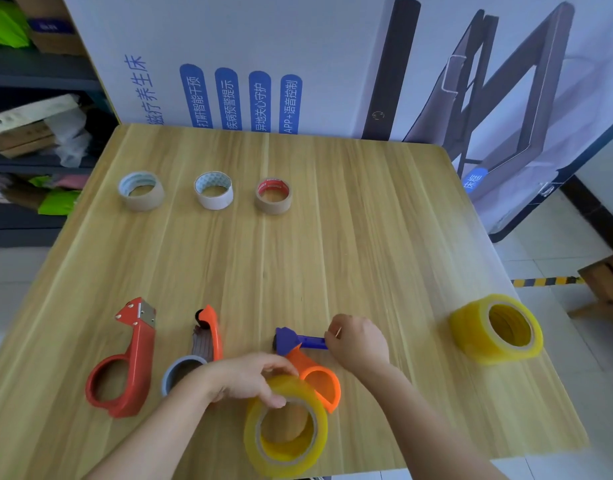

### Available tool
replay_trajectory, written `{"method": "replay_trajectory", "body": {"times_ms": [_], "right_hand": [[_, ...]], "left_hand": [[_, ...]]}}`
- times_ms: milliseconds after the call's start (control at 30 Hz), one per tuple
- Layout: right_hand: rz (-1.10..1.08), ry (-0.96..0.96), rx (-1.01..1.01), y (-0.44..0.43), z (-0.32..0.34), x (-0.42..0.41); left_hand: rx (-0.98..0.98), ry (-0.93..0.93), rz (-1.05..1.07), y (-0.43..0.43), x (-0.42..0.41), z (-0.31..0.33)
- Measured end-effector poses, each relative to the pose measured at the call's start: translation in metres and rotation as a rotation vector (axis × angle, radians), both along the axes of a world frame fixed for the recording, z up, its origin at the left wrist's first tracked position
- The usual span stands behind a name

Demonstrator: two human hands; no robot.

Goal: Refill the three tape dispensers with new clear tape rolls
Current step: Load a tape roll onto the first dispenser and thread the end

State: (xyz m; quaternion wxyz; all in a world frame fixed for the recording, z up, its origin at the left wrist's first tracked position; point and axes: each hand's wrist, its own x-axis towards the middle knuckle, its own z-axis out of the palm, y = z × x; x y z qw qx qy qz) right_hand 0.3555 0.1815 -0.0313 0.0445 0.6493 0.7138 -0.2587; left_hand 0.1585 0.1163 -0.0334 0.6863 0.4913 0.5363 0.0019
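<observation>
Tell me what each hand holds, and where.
Left hand grips the clear tape roll by its top rim; right hand pinches the orange dispenser by its blue arm.

We see bright, even light and faint shadows; the table (367, 220) bows at its edges, and the far-right tape roll (497, 329) blurs.

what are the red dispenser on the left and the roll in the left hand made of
Red dispenser: looks like painted metal or hard plastic, glossy, with a silvery metal plate at its head. Roll in the left hand: translucent yellowish plastic film, shiny, on what seems a cardboard core.
</observation>
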Motion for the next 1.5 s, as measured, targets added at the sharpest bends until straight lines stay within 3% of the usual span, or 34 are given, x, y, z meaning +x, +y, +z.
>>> {"method": "replay_trajectory", "body": {"times_ms": [133,267,433,600,767,1000,1133,1233,1300,1400,1500], "right_hand": [[-0.098,0.179,-0.002,-0.006,0.004,0.007],[-0.130,0.379,-0.187,-0.009,0.010,0.023],[0.102,0.161,-0.131,-0.019,0.012,0.033],[0.116,0.024,0.034,-0.023,0.005,0.031],[0.133,-0.034,0.074,-0.020,-0.001,0.023],[0.197,-0.123,0.122,-0.016,-0.008,0.024],[0.150,-0.063,0.067,-0.017,-0.012,0.027],[0.141,-0.005,0.097,-0.014,-0.011,0.028],[0.214,0.027,0.194,-0.019,-0.009,0.027],[0.459,0.132,0.312,-0.036,-0.011,0.024],[0.616,-0.091,0.146,-0.047,-0.017,0.018]], "left_hand": [[0.002,-0.180,0.343,-0.005,0.004,0.004],[-0.017,-0.242,0.675,-0.018,0.020,-0.002],[0.055,-0.197,0.826,-0.032,0.044,-0.015],[0.134,-0.087,0.938,-0.035,0.057,-0.027],[0.078,0.001,1.081,-0.031,0.063,-0.033],[0.077,0.007,1.011,-0.028,0.072,-0.037],[0.190,0.215,0.909,-0.025,0.075,-0.041],[0.325,0.523,0.651,-0.015,0.074,-0.041],[0.341,0.630,0.562,-0.009,0.071,-0.040],[0.290,0.621,0.548,-0.005,0.065,-0.039],[0.278,0.550,0.603,-0.005,0.060,-0.041]]}}
